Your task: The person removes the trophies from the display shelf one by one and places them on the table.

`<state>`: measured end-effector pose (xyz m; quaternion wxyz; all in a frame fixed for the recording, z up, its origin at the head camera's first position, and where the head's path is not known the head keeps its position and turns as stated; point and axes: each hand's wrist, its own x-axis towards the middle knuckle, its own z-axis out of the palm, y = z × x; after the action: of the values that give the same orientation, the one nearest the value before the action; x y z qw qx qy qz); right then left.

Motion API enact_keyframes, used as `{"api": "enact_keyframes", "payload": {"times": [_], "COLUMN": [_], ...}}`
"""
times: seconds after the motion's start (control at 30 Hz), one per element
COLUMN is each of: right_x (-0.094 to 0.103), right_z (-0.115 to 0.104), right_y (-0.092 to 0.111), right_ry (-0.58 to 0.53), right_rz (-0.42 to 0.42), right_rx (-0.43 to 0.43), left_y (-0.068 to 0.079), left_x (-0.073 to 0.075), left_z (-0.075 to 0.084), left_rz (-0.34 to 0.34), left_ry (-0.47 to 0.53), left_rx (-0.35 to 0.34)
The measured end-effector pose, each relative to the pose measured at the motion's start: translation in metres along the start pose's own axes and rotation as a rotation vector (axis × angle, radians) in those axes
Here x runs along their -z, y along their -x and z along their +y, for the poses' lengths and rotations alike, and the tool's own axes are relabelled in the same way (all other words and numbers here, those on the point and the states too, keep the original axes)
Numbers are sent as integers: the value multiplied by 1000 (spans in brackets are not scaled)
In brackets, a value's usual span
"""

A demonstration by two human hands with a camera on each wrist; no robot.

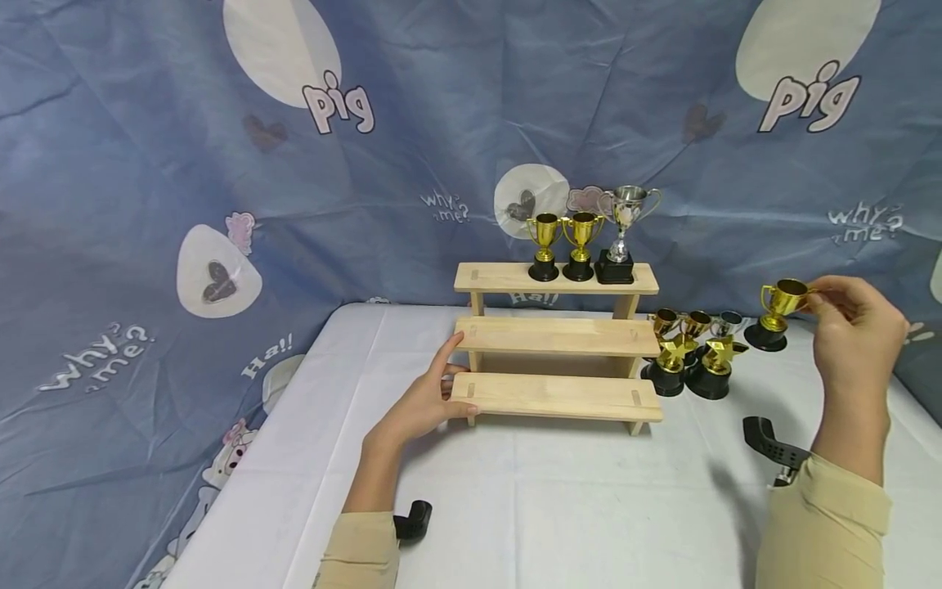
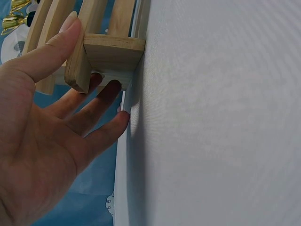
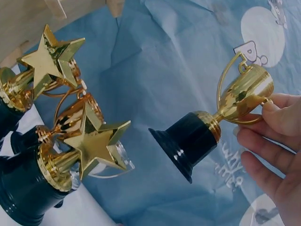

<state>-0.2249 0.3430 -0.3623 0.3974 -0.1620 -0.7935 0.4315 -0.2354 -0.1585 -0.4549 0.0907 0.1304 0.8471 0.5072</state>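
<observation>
My right hand (image 1: 857, 327) pinches a small gold trophy cup (image 1: 784, 299) by one handle, between thumb and fingertips. The cup's black base hangs tilted in the right wrist view. My left hand (image 1: 423, 401) is at the left end of a three-step wooden stand (image 1: 552, 396). Its thumb rests on the bottom step and its index finger touches the end of the middle one; the other fingers spread beside the leg. On the top step stand two gold trophy cups (image 1: 545, 237) and a larger silver trophy cup (image 1: 627, 214) with a square black base.
Right of the stand, two gold star trophies (image 3: 49, 61) stand close in front of two bronze-coloured cups (image 1: 695, 325) and a silver cup (image 1: 728, 322). White cloth (image 1: 559, 507) covers the table. A blue printed curtain (image 1: 412, 123) hangs behind and at the sides.
</observation>
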Motion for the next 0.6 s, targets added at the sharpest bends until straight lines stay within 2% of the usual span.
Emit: {"api": "enact_keyframes", "payload": {"times": [0.23, 0.6], "right_x": [0, -1], "right_z": [5, 18], "right_y": [-3, -4], "right_ry": [119, 102], "right_rz": [-45, -83], "right_rx": [-47, -174], "left_y": [-1, 1], "left_x": [0, 0], "left_z": [0, 0], "left_rz": [-5, -4], "left_ry": [-1, 18], "left_rx": [-4, -6]}}
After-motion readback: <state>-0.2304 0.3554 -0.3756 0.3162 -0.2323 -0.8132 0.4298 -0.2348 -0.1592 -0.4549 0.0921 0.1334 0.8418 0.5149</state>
